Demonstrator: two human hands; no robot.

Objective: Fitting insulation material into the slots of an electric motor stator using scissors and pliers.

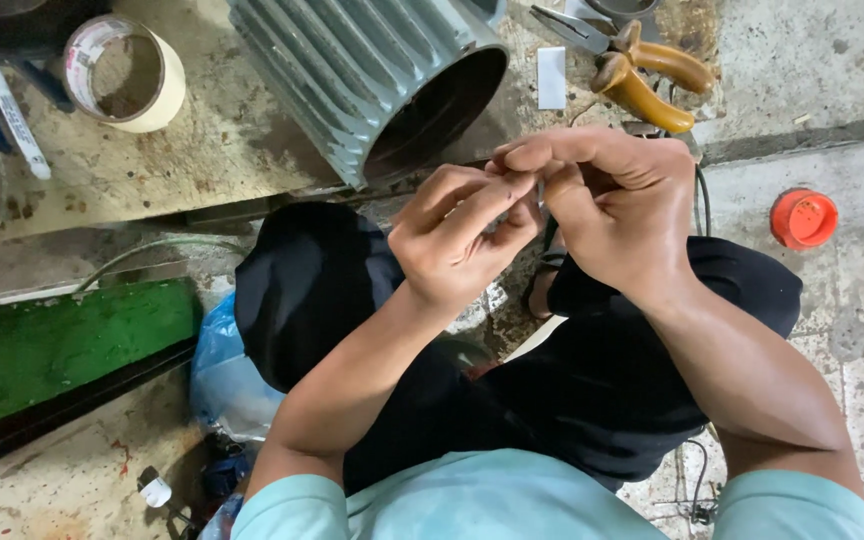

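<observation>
My left hand (457, 235) and my right hand (617, 205) meet in front of me, above my knees in black trousers. Together the fingertips pinch a small thin pale strip (540, 190), which is mostly hidden between them. Just beyond my hands lies a grey-green ribbed motor housing (372, 70) with its open dark end facing me.
Pliers with orange-brown handles (647, 75) lie at the back right beside a white strip (551, 77). A roll of tape (124, 72) sits back left. An orange cap (803, 218) lies on the floor at right. A green board (62, 345) and a blue plastic bag (222, 370) are at left.
</observation>
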